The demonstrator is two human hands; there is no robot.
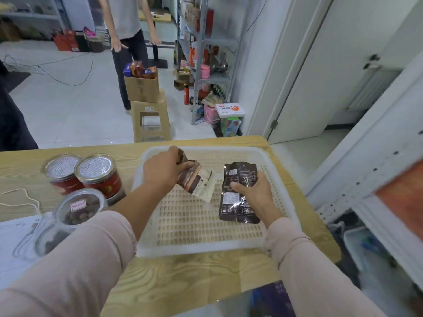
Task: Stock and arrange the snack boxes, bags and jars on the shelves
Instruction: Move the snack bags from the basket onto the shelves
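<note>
A white perforated plastic basket (206, 234) sits on the wooden table (183, 277). My left hand (163, 169) grips a brown and white snack bag (196, 181) over the basket's far left part. My right hand (254, 191) is closed on a black snack bag (238, 202) over the right part. Left of the basket stand two red jars (91, 175) with silver foil lids and a clear jar (75, 209) of dark snacks. A white shelf frame (366, 179) rises at the right.
Another person (128, 42) stands across the room behind a cardboard box (142, 88) of snacks on a tan stool (152, 120). A grey metal shelving unit (206, 60) holds bottles and boxes. Papers (16, 239) and a string lie at the table's left.
</note>
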